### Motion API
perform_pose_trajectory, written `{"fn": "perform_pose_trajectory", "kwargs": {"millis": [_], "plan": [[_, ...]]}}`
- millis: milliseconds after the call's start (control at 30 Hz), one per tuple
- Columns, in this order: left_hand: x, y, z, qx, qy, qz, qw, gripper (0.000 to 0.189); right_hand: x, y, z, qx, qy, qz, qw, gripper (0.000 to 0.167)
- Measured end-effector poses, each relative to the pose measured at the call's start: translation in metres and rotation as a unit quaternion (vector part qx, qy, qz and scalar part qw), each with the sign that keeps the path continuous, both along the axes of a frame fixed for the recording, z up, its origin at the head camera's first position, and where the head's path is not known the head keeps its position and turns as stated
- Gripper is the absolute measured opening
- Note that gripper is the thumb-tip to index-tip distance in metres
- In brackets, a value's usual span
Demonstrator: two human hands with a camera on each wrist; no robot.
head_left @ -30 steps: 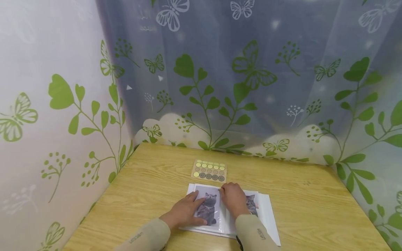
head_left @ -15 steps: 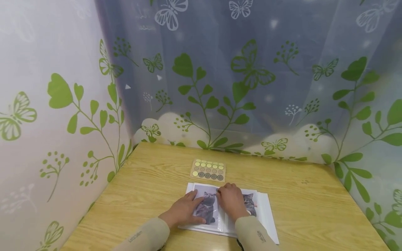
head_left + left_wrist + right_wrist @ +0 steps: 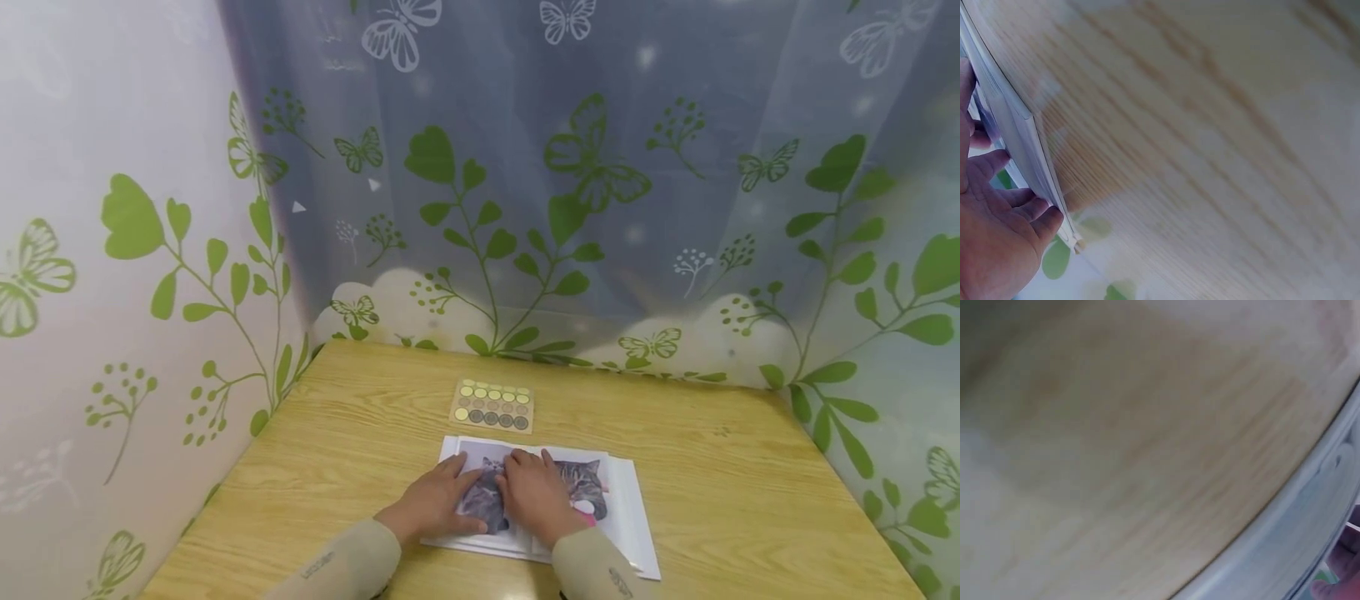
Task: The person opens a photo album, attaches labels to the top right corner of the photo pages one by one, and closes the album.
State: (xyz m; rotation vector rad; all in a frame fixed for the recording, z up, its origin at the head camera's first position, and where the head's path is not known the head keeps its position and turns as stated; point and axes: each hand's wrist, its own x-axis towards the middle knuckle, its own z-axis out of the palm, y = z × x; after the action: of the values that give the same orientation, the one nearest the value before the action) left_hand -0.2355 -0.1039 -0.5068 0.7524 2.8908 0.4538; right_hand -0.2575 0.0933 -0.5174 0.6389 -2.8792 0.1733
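Observation:
A white photo album (image 3: 633,518) lies spread on the table, its outer cover edges also showing in the left wrist view. The left page bears a photo of a grey cat (image 3: 486,507), the right one a photo of a tabby cat (image 3: 581,482). My left hand (image 3: 433,502) rests on the left page with fingers spread over the grey cat's photo. Close beside it, my right hand (image 3: 536,496) lies across the middle of the album, fingertips pressing on the grey cat's photo. Its fingers (image 3: 1346,553) barely enter the right wrist view, past the album's edge.
Beyond the album is a tan board (image 3: 453,417) with rows of yellow, brown and dark discs. All this lies on a wooden table (image 3: 712,483). Curtains (image 3: 517,167) with leaf and butterfly prints hang at the back and sides.
My right hand has let go of its pinch near the top of the photo and flattened down and left onto the page. More of the tabby photo shows. The left hand stays put.

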Motion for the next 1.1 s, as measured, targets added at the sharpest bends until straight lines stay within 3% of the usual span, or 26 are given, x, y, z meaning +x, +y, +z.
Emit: {"fn": "perform_pose_trajectory", "kwargs": {"millis": [667, 1100], "plan": [[-0.002, -0.002, 0.0, 0.004, 0.009, -0.002, 1.0, 0.083, 0.019, 0.007, 0.002, 0.021, -0.038, 0.002, 0.9991, 0.06], [-0.002, -0.001, -0.006, 0.007, 0.003, 0.002, 1.0, 0.084, 0.014, 0.017, 0.001, 0.009, -0.077, -0.027, 0.9966, 0.066]]}}
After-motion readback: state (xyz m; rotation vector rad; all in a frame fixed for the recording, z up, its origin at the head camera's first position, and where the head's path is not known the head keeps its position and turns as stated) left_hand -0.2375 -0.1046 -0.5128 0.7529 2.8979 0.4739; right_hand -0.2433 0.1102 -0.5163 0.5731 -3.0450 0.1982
